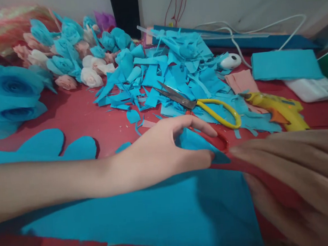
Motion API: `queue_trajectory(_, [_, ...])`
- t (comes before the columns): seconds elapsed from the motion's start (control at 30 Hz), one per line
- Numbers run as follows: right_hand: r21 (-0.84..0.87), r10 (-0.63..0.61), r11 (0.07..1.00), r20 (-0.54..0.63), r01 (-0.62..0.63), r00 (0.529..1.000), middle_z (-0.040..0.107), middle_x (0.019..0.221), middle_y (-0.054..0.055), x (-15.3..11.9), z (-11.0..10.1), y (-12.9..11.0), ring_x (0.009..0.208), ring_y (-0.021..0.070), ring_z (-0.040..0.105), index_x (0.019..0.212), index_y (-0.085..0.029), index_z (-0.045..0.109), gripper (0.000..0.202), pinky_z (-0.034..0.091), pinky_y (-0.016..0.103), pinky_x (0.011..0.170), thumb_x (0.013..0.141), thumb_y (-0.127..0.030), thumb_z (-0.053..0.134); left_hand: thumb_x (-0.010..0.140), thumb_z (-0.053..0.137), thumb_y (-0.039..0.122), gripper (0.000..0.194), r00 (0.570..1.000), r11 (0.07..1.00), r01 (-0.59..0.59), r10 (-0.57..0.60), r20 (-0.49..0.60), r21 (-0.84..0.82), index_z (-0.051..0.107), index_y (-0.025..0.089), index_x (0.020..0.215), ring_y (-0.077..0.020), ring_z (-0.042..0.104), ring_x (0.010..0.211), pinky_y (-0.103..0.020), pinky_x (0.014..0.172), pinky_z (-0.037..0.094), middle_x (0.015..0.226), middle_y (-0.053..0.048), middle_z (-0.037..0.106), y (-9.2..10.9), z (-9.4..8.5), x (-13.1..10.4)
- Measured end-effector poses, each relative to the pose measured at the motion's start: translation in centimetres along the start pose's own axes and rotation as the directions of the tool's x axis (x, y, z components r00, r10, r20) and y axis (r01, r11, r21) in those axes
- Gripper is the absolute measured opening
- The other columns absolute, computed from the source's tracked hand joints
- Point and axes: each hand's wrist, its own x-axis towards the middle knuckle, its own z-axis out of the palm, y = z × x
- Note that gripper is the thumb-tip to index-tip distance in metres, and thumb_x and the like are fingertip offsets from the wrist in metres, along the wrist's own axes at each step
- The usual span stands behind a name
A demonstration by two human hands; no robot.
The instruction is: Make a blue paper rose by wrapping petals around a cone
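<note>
My left hand (165,147) reaches in from the left. Its thumb and fingers are closed around a curved blue paper petal (191,139), part of which the hand hides. At the right, my right hand (296,166) is slightly blurred, fingers stretched out and thumb apart, with nothing visible in it; its fingertips come close to the petal's tip. Below both hands lies a large blue paper sheet (148,217). A red loop (224,141), perhaps a handle, shows behind the petal. More rounded blue paper petals (43,142) lie beyond my left forearm.
Open yellow-handled scissors (219,113) rest on a heap of blue paper scraps (177,69). A yellow glue gun (278,107) lies to the right, near a folded blue paper stack (286,65). Paper roses (63,51) and larger blue flowers (12,88) fill the left.
</note>
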Motion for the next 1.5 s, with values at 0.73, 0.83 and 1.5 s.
queue_trajectory(0.73, [0.022,-0.002,1.000,-0.020,0.003,1.000,0.064,0.095,-0.001,-0.9,0.2,0.4,0.084,0.0104,0.061,0.105,-0.021,0.058,0.027,0.042,0.012,0.094,0.084,-0.008,0.047,0.079,0.057,0.039,0.025,0.996,0.996,-0.090,0.090,0.017,0.003,0.057,0.024,0.098,-0.0236,0.059,0.096,-0.026,0.064,0.051,0.099,-0.002,0.064,1.7,-0.2,-0.9])
queue_trajectory(0.83, [0.135,0.158,0.980,-0.078,-0.146,0.984,0.065,0.087,-0.007,-0.1,0.4,-0.3,0.071,0.0045,0.063,0.095,-0.026,0.058,0.021,0.046,0.000,0.077,0.083,-0.012,0.048,0.071,0.067,0.030,0.031,0.983,0.982,-0.184,0.184,-0.008,0.033,0.055,0.024,0.100,-0.0260,0.057,0.101,-0.029,0.071,0.052,0.098,-0.002,0.064,1.7,0.0,-0.9])
queue_trajectory(1.5, [0.351,0.324,0.879,0.055,-0.323,0.944,0.066,0.088,-0.011,-0.5,1.4,-1.4,0.078,0.0004,0.063,0.097,-0.027,0.053,0.021,0.043,0.000,0.076,0.083,-0.012,0.048,0.073,0.065,0.005,0.049,0.921,0.922,-0.379,0.384,-0.063,0.084,0.044,0.024,0.113,-0.0083,0.056,0.085,-0.017,0.082,0.045,0.088,0.003,0.058,0.7,0.7,-0.7])
